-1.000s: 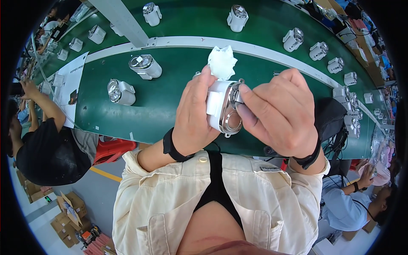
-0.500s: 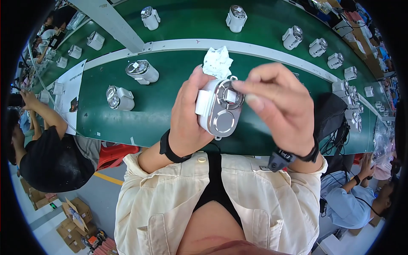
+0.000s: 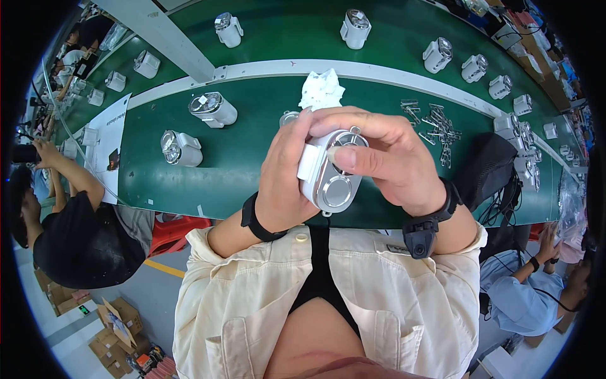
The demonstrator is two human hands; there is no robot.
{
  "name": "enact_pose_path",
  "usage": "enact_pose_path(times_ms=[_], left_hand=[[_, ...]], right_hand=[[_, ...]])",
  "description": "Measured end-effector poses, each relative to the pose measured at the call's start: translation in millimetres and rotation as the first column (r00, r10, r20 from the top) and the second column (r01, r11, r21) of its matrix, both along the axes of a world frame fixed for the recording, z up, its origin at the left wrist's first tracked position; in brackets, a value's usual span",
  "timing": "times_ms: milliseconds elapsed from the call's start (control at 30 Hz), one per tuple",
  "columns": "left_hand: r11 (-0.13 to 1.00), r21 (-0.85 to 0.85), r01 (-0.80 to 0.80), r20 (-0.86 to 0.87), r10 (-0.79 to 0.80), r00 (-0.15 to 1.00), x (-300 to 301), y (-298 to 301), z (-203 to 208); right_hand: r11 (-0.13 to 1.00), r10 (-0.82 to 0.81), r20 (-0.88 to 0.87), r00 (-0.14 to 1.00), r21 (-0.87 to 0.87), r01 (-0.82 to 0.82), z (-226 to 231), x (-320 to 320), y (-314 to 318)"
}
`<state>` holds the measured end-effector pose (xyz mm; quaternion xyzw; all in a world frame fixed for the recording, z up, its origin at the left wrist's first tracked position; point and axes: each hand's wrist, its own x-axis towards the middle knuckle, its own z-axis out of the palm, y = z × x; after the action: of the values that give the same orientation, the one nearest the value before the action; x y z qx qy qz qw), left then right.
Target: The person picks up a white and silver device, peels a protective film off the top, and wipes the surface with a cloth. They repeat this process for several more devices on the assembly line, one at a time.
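Observation:
A white, rounded device [image 3: 338, 189] with a shiny silver face is held up in front of me. Two round parts sit on that face, and small metal loops stick out at both ends. My left hand [image 3: 279, 174] is closed around its left side. From the far right, my right hand [image 3: 394, 151] grips it, fingers over the far end and thumb pressed on the upper round part. That thumb covers most of the upper part. Just beyond my left fingertips, a similar silver-topped unit [image 3: 288, 117] shows partly.
Two like devices stand on the green table, one at left [image 3: 181, 148] and one farther back [image 3: 213, 108]. Crumpled white paper [image 3: 320, 90] lies beyond my hands; small metal clips [image 3: 440, 126] and a black bag [image 3: 486, 167] are rightward. A white rail [image 3: 278, 67] crosses behind. A person [image 3: 82, 237] sits at left.
My right hand was raised beside the face with its fingers pinched; now it has come in around the device, thumb on the upper round part. The white square seen there before is now covered.

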<state>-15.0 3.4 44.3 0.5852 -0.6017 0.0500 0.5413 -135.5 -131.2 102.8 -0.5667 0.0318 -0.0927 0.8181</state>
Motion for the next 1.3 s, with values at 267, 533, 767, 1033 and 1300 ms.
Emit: enact_pose_path(times_ms=[267,533,767,1033,1300], left_hand=[[0.997,0.064,0.037,-0.069,-0.032,0.997,-1,2,-3],[0.992,0.110,0.054,-0.064,-0.047,0.997,-2,3,4],[0.993,0.108,0.048,-0.035,-0.045,0.998,-2,-2,5],[0.982,-0.185,0.028,-0.180,-0.062,0.982,18,1,11],[0.961,-0.275,-0.038,-0.193,-0.016,0.981,27,15,-1]], right_hand=[[0.954,0.060,0.113,0.992,0.287,-0.091,-3,0,4],[0.999,0.003,0.033,0.999,0.044,-0.004,-4,-4,3],[0.998,0.052,0.144,0.988,0.010,-0.054,-12,2,-8],[0.969,-0.230,0.067,0.971,0.110,0.222,-4,71,-75],[0.236,-0.681,0.246,0.690,-0.818,0.524,-117,203,-167]])
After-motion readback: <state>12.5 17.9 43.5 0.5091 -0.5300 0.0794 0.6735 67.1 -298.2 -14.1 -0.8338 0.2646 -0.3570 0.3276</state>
